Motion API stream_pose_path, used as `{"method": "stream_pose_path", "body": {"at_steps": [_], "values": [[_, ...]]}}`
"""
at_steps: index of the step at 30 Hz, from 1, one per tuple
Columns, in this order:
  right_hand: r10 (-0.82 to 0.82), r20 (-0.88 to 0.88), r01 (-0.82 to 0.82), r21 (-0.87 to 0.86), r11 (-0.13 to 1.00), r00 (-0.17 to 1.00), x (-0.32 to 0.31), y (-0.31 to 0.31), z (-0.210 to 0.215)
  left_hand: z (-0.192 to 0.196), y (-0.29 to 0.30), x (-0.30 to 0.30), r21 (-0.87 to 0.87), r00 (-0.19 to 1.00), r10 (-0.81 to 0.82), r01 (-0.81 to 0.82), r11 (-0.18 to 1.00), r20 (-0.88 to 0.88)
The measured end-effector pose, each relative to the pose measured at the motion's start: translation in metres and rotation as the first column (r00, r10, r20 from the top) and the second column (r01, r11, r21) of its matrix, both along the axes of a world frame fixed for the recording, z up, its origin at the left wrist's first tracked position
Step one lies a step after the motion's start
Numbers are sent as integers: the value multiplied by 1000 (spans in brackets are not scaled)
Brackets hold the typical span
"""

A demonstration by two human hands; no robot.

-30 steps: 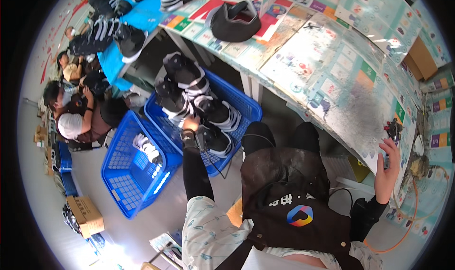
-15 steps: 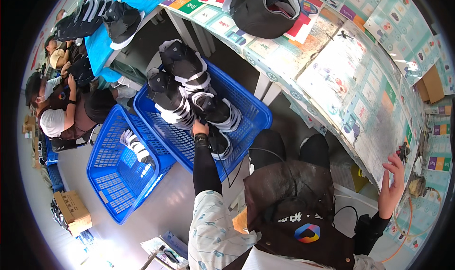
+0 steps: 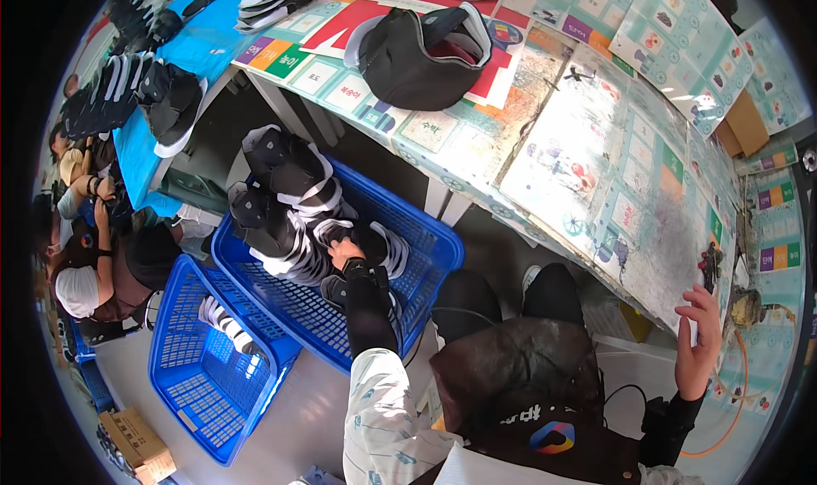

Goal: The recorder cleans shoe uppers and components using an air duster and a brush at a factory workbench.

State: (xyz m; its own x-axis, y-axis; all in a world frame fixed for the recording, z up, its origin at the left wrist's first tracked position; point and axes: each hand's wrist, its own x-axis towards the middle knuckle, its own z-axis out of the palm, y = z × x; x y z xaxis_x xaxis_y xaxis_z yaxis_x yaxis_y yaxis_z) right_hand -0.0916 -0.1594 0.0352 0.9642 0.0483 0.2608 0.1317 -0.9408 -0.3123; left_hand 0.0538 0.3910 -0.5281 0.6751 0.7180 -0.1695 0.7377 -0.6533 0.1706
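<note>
Down in the blue basket (image 3: 442,251), my left hand (image 3: 345,253) is among stacked black caps with white brim edges. Its fingers close on a black cap (image 3: 387,245) at the near end of the stacks; their tips are partly hidden. Two taller stacks of caps (image 3: 285,163) stand farther back in the same basket. On the right, my right hand (image 3: 699,336) is raised beside the table's edge, fingers apart and slightly bent, holding nothing. A single black cap (image 3: 417,64) lies on the table top.
A second blue basket (image 3: 183,349) with one short cap stack (image 3: 225,323) stands left. The patterned table (image 3: 477,166) curves along my front and right. More caps lie on a blue-covered table (image 3: 140,157). A co-worker (image 3: 102,264) sits far left; a cardboard box (image 3: 136,442) is on the floor.
The view has shifted, so the table and baskets sit differently in the picture. My left hand has moved farther into the basket, toward the stacks. My right hand remains raised and open.
</note>
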Motion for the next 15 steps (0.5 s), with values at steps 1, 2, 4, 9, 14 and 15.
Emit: {"method": "stream_pose_path", "body": {"at_steps": [1, 2, 4, 9, 14, 15], "values": [[5, 2, -5, -6, 1000, 1000, 0, 2, 2, 8, 0, 0, 80, 999, -12, 8, 997, 43], [13, 3, -13, -9, 1000, 1000, -1, 4, 4, 17, 1, -5, 161, 996, -24, 10, 987, 84], [4, 12, -5, 21, 1000, 1000, 0, 7, 3, 56, 4, -7, 213, 971, -122, 78, 974, 203], [116, 27, -118, 125, 985, 993, 9, 13, -5, 139, 37, -49, 228, 875, -302, 228, 947, 378], [332, -98, -252, 464, 849, 938, 9, 35, -19, 283, -4, -129, -626, 667, 179, 525, 577, 724], [424, -92, -323, 513, 796, 901, 13, 40, -28, 302, -14, -154, -671, 585, 333, 596, 442, 739]]}}
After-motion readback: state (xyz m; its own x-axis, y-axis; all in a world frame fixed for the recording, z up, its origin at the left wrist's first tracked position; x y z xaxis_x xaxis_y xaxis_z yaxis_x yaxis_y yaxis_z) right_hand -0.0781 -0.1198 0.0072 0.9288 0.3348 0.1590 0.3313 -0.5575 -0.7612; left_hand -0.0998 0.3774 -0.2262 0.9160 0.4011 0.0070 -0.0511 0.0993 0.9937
